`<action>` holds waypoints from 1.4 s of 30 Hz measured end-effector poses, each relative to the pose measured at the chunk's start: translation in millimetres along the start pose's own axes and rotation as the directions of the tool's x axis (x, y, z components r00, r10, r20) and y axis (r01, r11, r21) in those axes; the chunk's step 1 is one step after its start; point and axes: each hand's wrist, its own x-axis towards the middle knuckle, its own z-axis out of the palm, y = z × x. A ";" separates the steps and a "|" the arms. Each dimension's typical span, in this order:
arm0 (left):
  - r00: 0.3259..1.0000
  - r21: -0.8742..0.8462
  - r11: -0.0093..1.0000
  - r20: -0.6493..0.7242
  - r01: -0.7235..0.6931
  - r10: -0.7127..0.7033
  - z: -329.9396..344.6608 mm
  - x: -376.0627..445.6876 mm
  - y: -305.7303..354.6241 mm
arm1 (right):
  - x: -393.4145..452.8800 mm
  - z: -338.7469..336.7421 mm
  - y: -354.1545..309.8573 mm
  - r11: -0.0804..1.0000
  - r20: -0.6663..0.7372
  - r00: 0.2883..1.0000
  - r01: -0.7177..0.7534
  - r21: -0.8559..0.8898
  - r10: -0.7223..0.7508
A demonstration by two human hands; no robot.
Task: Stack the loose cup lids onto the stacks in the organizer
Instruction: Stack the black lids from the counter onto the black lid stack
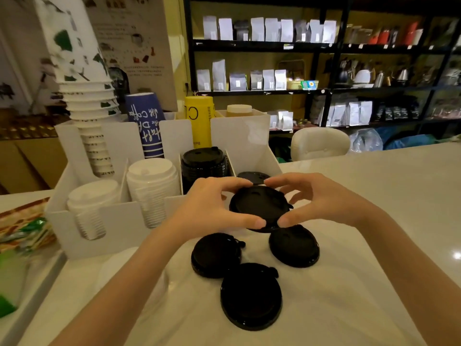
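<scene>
Pinched at its rim between left hand (212, 208) and right hand (321, 203), a black lid (257, 208) is held above the counter (374, 196), just before the organizer (119, 216); lowering squarely onto the short black stack (253, 176) is judged next.

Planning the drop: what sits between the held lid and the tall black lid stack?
Head view: only the organizer's low white front wall; held lid hovers before black lid stack.

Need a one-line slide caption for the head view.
Both hands hold a black lid before the organizer; three loose lids remain.
</scene>
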 end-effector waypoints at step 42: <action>0.910 0.106 0.975 -0.391 0.193 -0.138 -41.6 42.0 -51.8 | 127.2 40.8 -26.9 0.986 -0.359 0.921 0.169 0.011 -0.154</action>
